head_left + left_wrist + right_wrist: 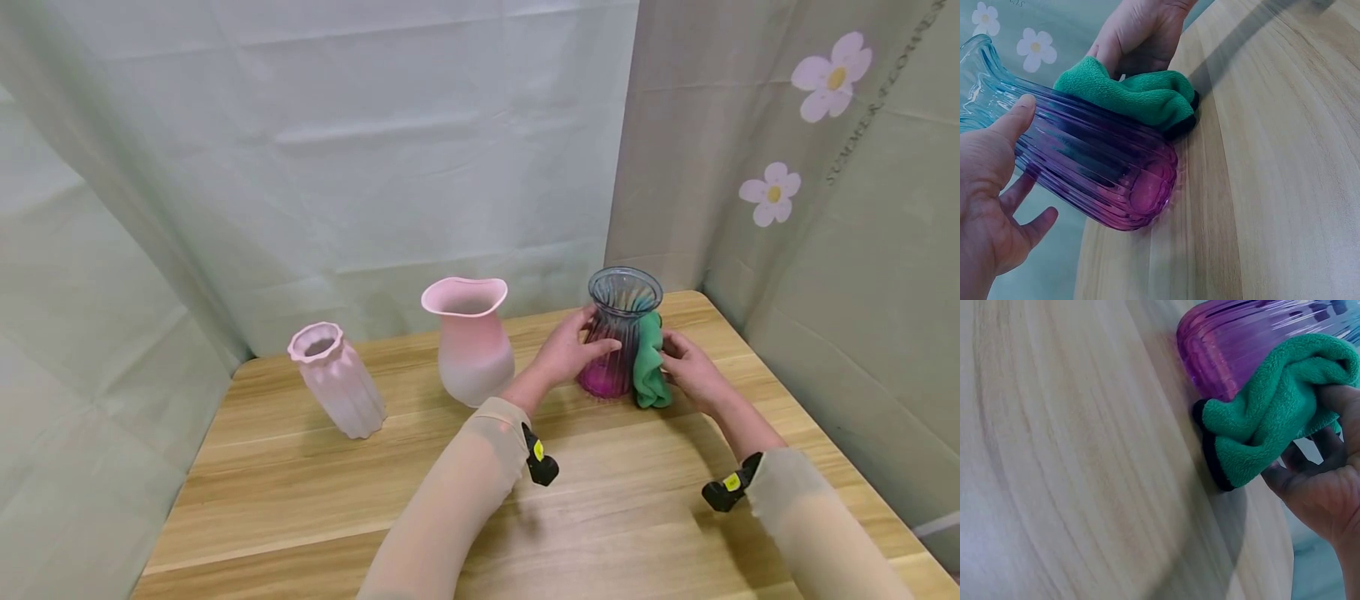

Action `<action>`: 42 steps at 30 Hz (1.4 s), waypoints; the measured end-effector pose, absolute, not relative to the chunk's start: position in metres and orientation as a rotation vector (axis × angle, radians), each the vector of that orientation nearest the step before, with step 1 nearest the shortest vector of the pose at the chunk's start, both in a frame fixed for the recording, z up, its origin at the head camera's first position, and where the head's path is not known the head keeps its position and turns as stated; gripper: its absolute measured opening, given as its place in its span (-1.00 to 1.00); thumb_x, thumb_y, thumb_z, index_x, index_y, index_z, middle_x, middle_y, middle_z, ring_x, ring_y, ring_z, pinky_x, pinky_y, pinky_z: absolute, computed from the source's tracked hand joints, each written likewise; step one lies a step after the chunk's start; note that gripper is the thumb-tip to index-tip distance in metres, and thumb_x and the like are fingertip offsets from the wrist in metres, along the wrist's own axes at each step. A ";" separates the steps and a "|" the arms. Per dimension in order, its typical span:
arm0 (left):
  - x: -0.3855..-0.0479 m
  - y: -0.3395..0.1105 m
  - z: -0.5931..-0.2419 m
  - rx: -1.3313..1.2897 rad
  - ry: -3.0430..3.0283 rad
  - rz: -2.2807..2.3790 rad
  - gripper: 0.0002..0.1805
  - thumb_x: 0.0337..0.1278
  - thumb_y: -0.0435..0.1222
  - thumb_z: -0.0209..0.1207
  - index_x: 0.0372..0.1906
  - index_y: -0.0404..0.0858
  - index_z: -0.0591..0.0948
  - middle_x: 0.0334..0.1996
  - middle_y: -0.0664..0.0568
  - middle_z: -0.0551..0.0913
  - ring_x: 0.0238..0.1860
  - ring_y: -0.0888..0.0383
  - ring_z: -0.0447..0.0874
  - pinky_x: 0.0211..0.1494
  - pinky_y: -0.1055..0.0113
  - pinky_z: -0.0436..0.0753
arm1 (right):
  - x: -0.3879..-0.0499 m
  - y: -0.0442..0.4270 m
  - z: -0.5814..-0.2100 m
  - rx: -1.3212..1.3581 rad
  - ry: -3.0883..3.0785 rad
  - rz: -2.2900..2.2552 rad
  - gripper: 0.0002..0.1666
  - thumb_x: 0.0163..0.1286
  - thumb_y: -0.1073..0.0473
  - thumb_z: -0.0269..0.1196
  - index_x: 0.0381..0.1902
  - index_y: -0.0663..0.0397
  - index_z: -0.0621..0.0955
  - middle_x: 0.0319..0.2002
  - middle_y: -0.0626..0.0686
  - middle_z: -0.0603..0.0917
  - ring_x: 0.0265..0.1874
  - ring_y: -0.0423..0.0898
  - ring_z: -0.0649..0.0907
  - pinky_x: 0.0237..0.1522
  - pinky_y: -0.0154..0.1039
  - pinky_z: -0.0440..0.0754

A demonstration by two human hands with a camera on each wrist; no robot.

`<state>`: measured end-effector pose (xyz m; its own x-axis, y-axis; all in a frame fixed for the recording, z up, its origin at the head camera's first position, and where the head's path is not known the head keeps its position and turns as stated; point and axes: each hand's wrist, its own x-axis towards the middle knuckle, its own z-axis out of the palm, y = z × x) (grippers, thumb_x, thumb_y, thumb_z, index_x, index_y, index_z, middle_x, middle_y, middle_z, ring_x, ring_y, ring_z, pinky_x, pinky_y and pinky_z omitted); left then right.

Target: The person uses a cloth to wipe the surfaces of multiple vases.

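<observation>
A ribbed glass vase (626,335), bluish at the flared rim and magenta at the base, stands on the wooden table at the back right. My left hand (562,352) grips it from the left, the thumb across its front. Against the vase's right side lies a green cloth (649,367), which my right hand (693,373) holds between thumb and fingers. In the right wrist view the bunched cloth (1272,412) shows a dark edge close to the vase's base (1216,356). The left wrist view shows the left thumb on the ribbed glass (1104,156).
A pink-and-white vase (476,358) with a wavy rim stands left of the glass one. Further left is a pale pink fluted vase (341,387). The wooden table (300,508) backs onto hanging curtains (450,167), with more fabric on both sides.
</observation>
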<state>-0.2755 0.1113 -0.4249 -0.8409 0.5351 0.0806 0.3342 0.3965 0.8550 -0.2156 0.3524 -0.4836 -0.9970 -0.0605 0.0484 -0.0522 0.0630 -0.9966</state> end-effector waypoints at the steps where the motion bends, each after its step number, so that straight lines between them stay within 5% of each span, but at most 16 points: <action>1: -0.275 0.111 -0.425 0.773 2.443 1.421 -0.09 0.29 -0.02 0.36 0.62 -0.14 0.20 0.49 -0.03 0.37 0.42 0.04 0.40 0.43 0.14 0.43 | -0.216 0.352 -0.483 -0.122 2.287 -2.148 -0.63 0.62 0.24 0.11 0.30 0.15 0.38 0.03 -0.19 0.53 -0.05 -0.30 0.57 -0.08 -0.36 0.65; 8: -0.274 0.112 -0.423 0.783 2.442 1.422 -0.10 0.29 -0.02 0.36 0.61 -0.14 0.21 0.49 -0.02 0.37 0.41 0.03 0.41 0.43 0.14 0.43 | -0.215 0.353 -0.474 -0.134 2.273 -2.190 -0.80 0.61 0.28 0.11 0.09 -0.09 0.48 -0.05 -0.19 0.58 -0.11 -0.29 0.60 -0.13 -0.36 0.67; 17: -0.274 0.114 -0.424 0.786 2.461 1.412 -0.10 0.28 -0.02 0.37 0.61 -0.15 0.22 0.47 -0.03 0.40 0.40 0.03 0.43 0.43 0.13 0.42 | -0.215 0.349 -0.448 -0.213 2.251 -2.253 -0.80 0.62 0.26 0.09 0.07 -0.17 0.49 -0.04 -0.19 0.58 -0.09 -0.30 0.59 -0.11 -0.39 0.62; 29: -0.271 0.115 -0.426 0.822 2.484 1.374 -0.10 0.29 0.01 0.36 0.62 -0.07 0.21 0.45 -0.01 0.42 0.40 0.05 0.43 0.42 0.12 0.44 | -0.215 0.352 -0.421 -0.501 1.761 -2.641 -0.75 0.65 0.34 -0.05 0.11 -0.05 0.45 -0.09 -0.10 0.64 -0.14 -0.22 0.64 -0.21 -0.27 0.66; 42: -0.271 0.116 -0.425 0.795 2.488 1.362 -0.12 0.32 -0.03 0.34 0.60 -0.16 0.22 0.50 -0.04 0.35 0.42 0.00 0.41 0.45 0.13 0.40 | -0.212 0.359 -0.414 -0.480 1.788 -2.705 -0.76 0.64 0.30 -0.01 0.15 -0.04 0.45 -0.01 -0.09 0.61 -0.06 -0.19 0.59 -0.17 -0.26 0.63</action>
